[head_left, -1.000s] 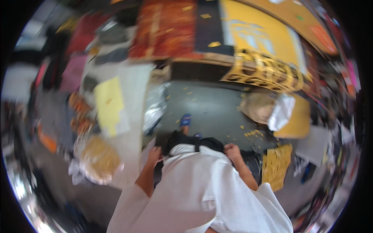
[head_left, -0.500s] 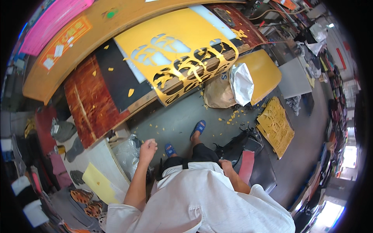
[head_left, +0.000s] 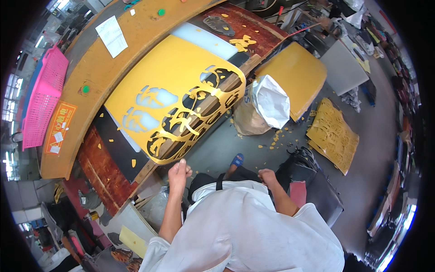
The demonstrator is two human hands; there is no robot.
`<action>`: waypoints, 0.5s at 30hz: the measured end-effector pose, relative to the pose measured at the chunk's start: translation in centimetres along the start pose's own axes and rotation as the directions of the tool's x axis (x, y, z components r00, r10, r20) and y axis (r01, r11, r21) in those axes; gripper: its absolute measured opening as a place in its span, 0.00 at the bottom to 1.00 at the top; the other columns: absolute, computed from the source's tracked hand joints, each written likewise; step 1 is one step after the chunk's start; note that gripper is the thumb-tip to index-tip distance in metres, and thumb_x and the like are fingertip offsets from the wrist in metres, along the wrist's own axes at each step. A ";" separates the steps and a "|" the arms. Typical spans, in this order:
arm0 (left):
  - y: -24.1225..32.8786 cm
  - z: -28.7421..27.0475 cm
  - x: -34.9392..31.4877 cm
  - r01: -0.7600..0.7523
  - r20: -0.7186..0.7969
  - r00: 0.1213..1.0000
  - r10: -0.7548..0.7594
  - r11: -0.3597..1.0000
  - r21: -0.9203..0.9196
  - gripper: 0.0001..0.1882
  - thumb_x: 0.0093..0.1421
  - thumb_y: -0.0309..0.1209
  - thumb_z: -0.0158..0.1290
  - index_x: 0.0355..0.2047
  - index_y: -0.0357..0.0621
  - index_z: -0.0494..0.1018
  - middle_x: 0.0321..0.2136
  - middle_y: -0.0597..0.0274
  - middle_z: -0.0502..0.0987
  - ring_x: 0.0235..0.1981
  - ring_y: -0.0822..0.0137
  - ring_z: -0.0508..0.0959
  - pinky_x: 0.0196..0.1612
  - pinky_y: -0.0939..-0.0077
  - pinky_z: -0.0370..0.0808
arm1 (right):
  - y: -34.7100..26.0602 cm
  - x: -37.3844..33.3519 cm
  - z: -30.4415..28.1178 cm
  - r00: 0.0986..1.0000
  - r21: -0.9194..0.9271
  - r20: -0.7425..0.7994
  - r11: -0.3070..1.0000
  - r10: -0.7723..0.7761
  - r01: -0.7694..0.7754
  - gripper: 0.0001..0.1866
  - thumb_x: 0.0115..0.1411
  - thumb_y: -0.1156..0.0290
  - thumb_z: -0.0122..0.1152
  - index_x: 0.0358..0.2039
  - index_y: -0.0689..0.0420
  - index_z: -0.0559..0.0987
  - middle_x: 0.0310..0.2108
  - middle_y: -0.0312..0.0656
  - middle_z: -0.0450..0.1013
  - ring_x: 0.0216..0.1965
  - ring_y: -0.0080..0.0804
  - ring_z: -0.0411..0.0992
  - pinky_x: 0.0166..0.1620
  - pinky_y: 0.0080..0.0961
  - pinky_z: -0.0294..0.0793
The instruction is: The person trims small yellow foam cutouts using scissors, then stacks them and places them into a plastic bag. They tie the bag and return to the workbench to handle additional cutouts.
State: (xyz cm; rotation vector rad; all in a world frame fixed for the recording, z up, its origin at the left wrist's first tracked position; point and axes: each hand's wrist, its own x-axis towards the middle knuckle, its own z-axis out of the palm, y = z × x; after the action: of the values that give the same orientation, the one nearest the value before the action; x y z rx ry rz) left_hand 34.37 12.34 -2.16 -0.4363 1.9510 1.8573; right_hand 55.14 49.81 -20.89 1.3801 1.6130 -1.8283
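A yellow sheet with sole-shaped holes cut through it lies on the work table, its near part hanging over the front edge. Just below its near left corner is my left hand, fingers curled closed, with nothing visible in it. Whether it touches the sheet I cannot tell. My right hand is in a loose fist beside my waist, holding nothing that shows. A pale blue-white sheet lies under the yellow one, and narrow yellow strips cross some of its holes.
A long orange-brown beam spans behind the table. A paper sack stands right of the yellow sheet, near a yellow board. Another cut yellow sheet lies on the floor near scraps. A pink basket is at far left.
My view has swung and come closer to the table. My left hand has moved up toward the yellow sheet's near corner. My right hand is still low at my side, closed.
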 end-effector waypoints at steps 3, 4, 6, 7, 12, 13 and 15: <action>3.7 2.7 2.4 -0.072 -0.022 0.997 0.074 0.995 0.064 0.15 0.73 0.40 0.54 0.33 0.42 0.77 0.28 0.67 0.78 0.28 0.75 0.78 0.35 0.78 0.79 | -3.4 1.0 -1.4 0.995 0.180 0.006 0.979 0.095 -0.095 0.08 0.66 0.68 0.58 0.30 0.54 0.75 0.22 0.35 0.70 0.17 0.23 0.65 0.18 0.23 0.64; 4.6 3.6 3.3 -0.093 -0.032 0.995 0.096 0.992 0.083 0.14 0.73 0.39 0.54 0.36 0.42 0.77 0.29 0.67 0.78 0.28 0.75 0.78 0.35 0.79 0.79 | -4.0 1.0 -1.8 0.995 0.202 0.005 0.975 0.098 -0.097 0.08 0.67 0.68 0.57 0.29 0.54 0.75 0.22 0.35 0.70 0.17 0.23 0.65 0.18 0.23 0.64; 6.3 5.1 5.1 -0.098 -0.018 0.995 0.100 0.990 0.105 0.11 0.72 0.36 0.54 0.45 0.41 0.78 0.33 0.68 0.79 0.29 0.76 0.78 0.35 0.80 0.78 | -4.9 1.4 -2.3 0.993 0.250 0.019 0.961 0.120 -0.121 0.10 0.67 0.68 0.56 0.27 0.52 0.73 0.22 0.36 0.71 0.17 0.25 0.66 0.17 0.24 0.64; 7.0 5.8 6.0 -0.085 0.021 0.996 0.084 0.990 0.112 0.12 0.72 0.36 0.54 0.46 0.41 0.78 0.34 0.67 0.79 0.30 0.76 0.78 0.35 0.80 0.78 | -4.9 1.6 -2.4 0.990 0.246 0.019 0.959 0.140 -0.140 0.10 0.67 0.68 0.56 0.27 0.53 0.73 0.21 0.35 0.70 0.16 0.24 0.65 0.17 0.24 0.63; 8.8 9.1 10.4 -0.063 0.137 0.990 0.046 0.990 0.124 0.14 0.72 0.37 0.54 0.48 0.39 0.78 0.37 0.65 0.81 0.31 0.75 0.79 0.37 0.78 0.78 | -1.4 4.2 -1.9 0.980 0.159 -0.100 0.975 0.170 -0.153 0.10 0.66 0.69 0.59 0.27 0.56 0.77 0.22 0.37 0.73 0.20 0.28 0.70 0.23 0.26 0.70; 9.1 9.6 11.2 -0.061 0.148 0.988 0.043 0.991 0.120 0.14 0.72 0.37 0.54 0.48 0.38 0.78 0.37 0.65 0.81 0.31 0.75 0.79 0.38 0.78 0.78 | -0.7 5.0 -1.5 0.983 0.087 -0.135 0.990 0.124 -0.113 0.09 0.65 0.68 0.60 0.28 0.57 0.80 0.24 0.38 0.76 0.23 0.30 0.73 0.28 0.27 0.74; 9.8 10.1 12.7 -0.091 0.156 0.985 0.074 0.991 0.102 0.14 0.71 0.37 0.55 0.48 0.38 0.78 0.36 0.64 0.81 0.31 0.75 0.79 0.37 0.79 0.78 | 0.0 5.6 -1.2 0.998 0.083 -0.065 0.996 -0.003 0.008 0.09 0.63 0.69 0.62 0.30 0.60 0.82 0.25 0.38 0.77 0.26 0.28 0.74 0.31 0.28 0.74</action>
State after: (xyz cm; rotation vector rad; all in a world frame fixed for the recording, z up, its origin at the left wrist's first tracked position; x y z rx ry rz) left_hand 19.33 23.74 -0.23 -0.1772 1.9811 1.7672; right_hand 53.04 52.79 -25.29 1.4868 1.5891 -1.8924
